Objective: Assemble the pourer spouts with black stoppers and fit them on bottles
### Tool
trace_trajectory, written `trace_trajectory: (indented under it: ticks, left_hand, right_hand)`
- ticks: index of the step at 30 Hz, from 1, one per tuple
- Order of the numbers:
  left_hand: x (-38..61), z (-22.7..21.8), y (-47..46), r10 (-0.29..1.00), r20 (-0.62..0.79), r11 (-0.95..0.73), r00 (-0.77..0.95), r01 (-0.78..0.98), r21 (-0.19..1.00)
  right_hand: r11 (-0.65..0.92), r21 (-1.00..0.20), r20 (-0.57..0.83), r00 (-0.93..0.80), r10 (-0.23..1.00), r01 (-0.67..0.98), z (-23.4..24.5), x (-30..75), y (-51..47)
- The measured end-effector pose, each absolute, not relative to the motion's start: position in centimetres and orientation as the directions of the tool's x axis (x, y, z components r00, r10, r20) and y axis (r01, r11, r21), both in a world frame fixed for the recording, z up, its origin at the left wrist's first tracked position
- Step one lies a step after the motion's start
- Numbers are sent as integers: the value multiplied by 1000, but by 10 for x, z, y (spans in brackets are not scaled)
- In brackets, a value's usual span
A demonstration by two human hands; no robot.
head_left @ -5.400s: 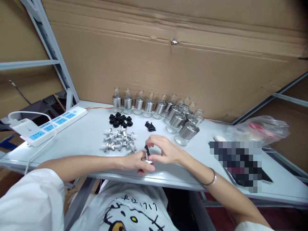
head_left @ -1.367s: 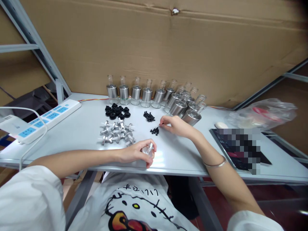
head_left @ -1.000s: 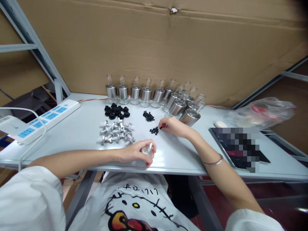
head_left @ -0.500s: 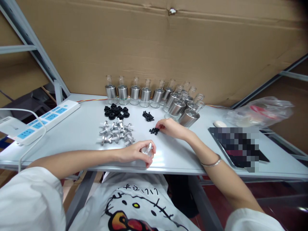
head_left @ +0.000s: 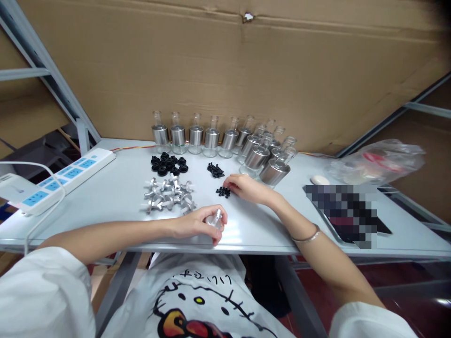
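My left hand [head_left: 200, 223] is curled round a silver spout fitting [head_left: 214, 219], whose narrow nozzle points up near the table's front edge. At the right side of a small pile of tiny black parts [head_left: 223, 191] is my right hand [head_left: 246, 187], its fingers bent and pinched together at the pile. Whatever lies between those fingertips is too small to make out. Behind the pile lie several thin black clips [head_left: 215, 170]. Loose silver spout fittings [head_left: 169, 196] are heaped left of my hands, with black round caps [head_left: 169, 164] behind them.
Glass bottles with metal sleeves [head_left: 212, 139] stand along the back, grouped more densely at the right. A white power strip [head_left: 73, 176] with a cable lies left. On the right are a tablet-like blurred object [head_left: 341, 211], a white mouse [head_left: 320, 180] and a plastic bag [head_left: 380, 162].
The view has shifted slightly. My right hand stays at the tiny black parts with its fingers moving only a little. My left hand keeps its hold on the silver spout fitting.
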State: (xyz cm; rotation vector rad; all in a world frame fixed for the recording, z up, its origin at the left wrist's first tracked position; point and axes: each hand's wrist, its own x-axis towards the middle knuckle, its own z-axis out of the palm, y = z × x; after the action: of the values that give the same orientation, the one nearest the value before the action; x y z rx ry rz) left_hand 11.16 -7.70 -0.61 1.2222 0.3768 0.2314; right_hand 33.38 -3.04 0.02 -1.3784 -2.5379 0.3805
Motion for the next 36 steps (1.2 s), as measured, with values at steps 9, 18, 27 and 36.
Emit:
trace_trajectory:
  ticks: [9, 18, 27, 36]
  left_hand:
    - [111, -6, -77, 368, -164, 340, 915, 32, 940]
    - [112, -6, -77, 370, -152, 337, 917, 20, 941]
    - [111, -12, -76, 380, -87, 340, 921, -51, 939]
    - [110, -4, -77, 454, -150, 300, 878, 8, 954]
  right_hand:
    - [731, -424, 210, -727, 654, 535, -2, 323, -35]
    - [711, -380, 194, -700, 687, 592, -8, 322, -33]
    - [664, -482, 298, -606, 737, 571, -4, 320, -37]
    - [937, -171, 645, -684, 340, 305, 14, 298, -65]
